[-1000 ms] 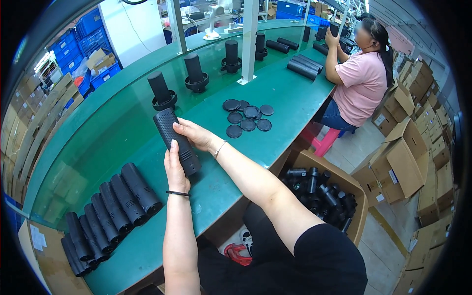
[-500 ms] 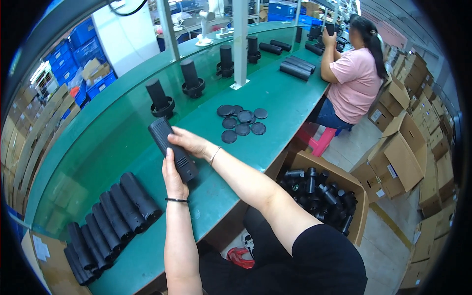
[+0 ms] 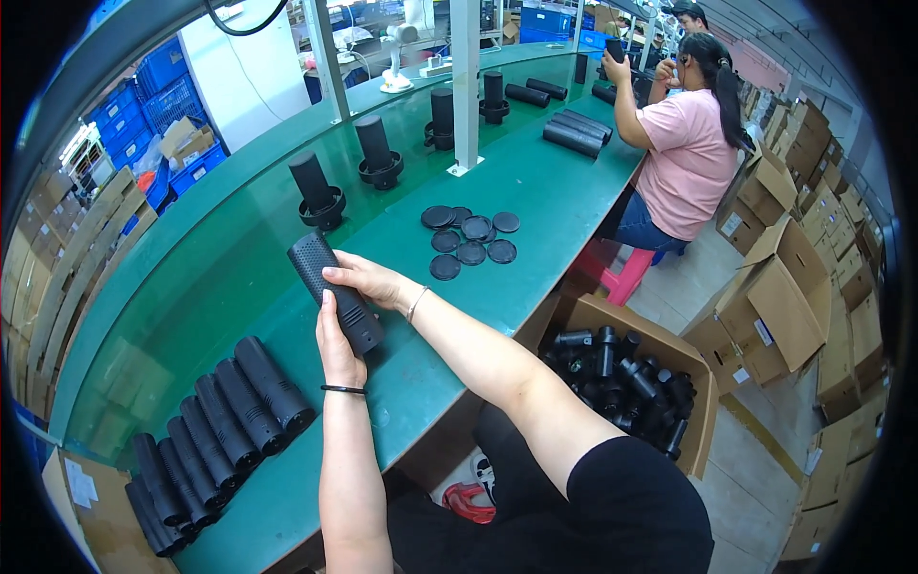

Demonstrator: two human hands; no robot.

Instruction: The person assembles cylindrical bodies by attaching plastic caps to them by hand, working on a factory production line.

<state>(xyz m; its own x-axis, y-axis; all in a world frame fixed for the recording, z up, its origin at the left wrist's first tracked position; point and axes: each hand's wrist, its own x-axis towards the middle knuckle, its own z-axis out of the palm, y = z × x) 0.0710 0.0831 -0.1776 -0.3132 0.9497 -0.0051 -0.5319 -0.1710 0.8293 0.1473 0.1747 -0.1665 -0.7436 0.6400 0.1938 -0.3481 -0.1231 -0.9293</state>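
Note:
Between my two hands I hold a black perforated cylinder housing (image 3: 323, 279), tilted, its far end pointing up and left over the green bench. My left hand (image 3: 339, 342) is wrapped round its lower part, thumb along the side. On its right side my right hand (image 3: 368, 280) grips it, thumb on top; its other fingers are partly hidden. A row of several similar black cylinders (image 3: 227, 418) lies on the bench to the left. To the right of my hands are several round black caps (image 3: 471, 252), some overlapping.
Black cylinders upright in ring bases (image 3: 377, 153) stand along the conveyor (image 3: 191, 316). A metal post (image 3: 466, 86) rises from the bench (image 3: 535, 210). An open carton (image 3: 703, 421) of black parts sits at my right. A co-worker in a pink shirt (image 3: 684, 143) sits farther along, holding a black cylinder.
My hands and the housing stay nearly still. The upright cylinders on the conveyor have shifted slightly right. The co-worker has raised the held cylinder to the left, and another person shows behind.

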